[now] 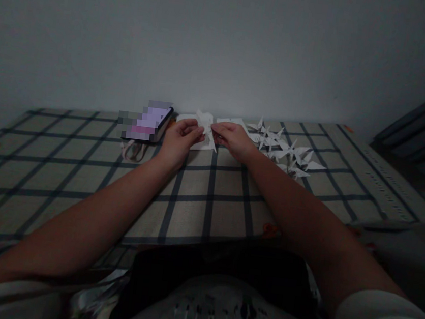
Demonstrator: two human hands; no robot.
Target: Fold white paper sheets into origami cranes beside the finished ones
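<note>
Between my two hands is a small piece of folded white paper (208, 134), with a pointed corner hanging down. My left hand (179, 140) pinches its left side with thumb and fingers. From the other side, my right hand (234, 139) grips the right edge, fingertips closed together. The exact folds are partly hidden by the fingers and the dim light. White paper sheets (235, 121) lie flat behind and under the hands. Right of my right hand sits a cluster of several folded paper cranes (293, 156), with pointed wings and tails.
A phone (150, 121) with a lit, blurred screen leans left of my left hand, a pale strap (133, 150) in front of it. The checked tablecloth (191, 208) covers the table, orange tassels (271, 231) at its edges. A grey wall (225, 43) stands behind.
</note>
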